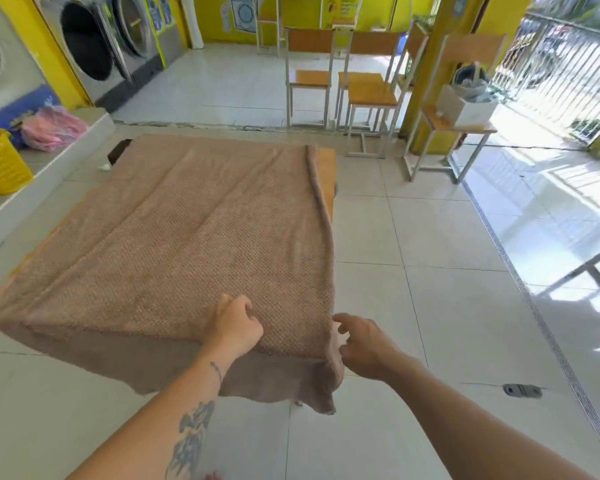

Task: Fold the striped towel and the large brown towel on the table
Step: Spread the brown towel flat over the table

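Observation:
The large brown towel (174, 237) lies spread flat over the table (327, 174), covering nearly all of it; its near edge and near right corner hang off the front. My left hand (237, 328) rests on the towel close to the near edge, fingers curled into the fabric. My right hand (362, 344) hovers at the towel's near right corner, fingers loosely spread, the thumb beside the hanging fold. No striped towel is in view.
Washing machines (87, 46) line the left wall, with a yellow basket (0, 161) and a pink bag (52, 128) on a ledge. Wooden chairs (309, 74) stand behind the table, and a stool carrying a white box (468, 107) stands to the right. Tiled floor surrounds the table.

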A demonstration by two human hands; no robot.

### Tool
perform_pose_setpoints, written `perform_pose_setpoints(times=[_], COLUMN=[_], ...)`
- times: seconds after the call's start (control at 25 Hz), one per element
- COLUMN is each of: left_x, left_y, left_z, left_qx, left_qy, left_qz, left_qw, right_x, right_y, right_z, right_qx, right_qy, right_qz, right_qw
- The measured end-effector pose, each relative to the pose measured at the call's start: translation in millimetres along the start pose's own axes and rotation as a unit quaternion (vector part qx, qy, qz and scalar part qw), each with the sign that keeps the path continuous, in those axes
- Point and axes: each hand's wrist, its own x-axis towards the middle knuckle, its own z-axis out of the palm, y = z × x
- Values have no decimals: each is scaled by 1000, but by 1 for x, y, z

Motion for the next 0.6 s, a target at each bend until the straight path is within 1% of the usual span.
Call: perform_pose_setpoints(times=[0.08, 0.2, 0.32, 0.44, 0.6], left_x=[-7, -3, 16, 50, 125], left_y=[31, 82, 130, 170, 222], left_z=[-8, -32, -51, -55, -45], left_qx=[-45, -109, -165, -213, -234], left_qy=[16, 53, 65, 69, 82], left_qz=[12, 24, 32, 31, 27], left_qw=[999, 992, 984, 974, 968], right_x=[6, 22, 41, 65, 126], right_y=[8, 11, 14, 25, 37], right_z=[-29, -85, -129, -166, -224], right_qx=[-3, 6, 7, -12, -39], right_qy=[-5, 18, 30, 13, -1], right_qz=[-10, -37, -60, -76, -96], right_qw=[1000, 999, 998, 997, 995])
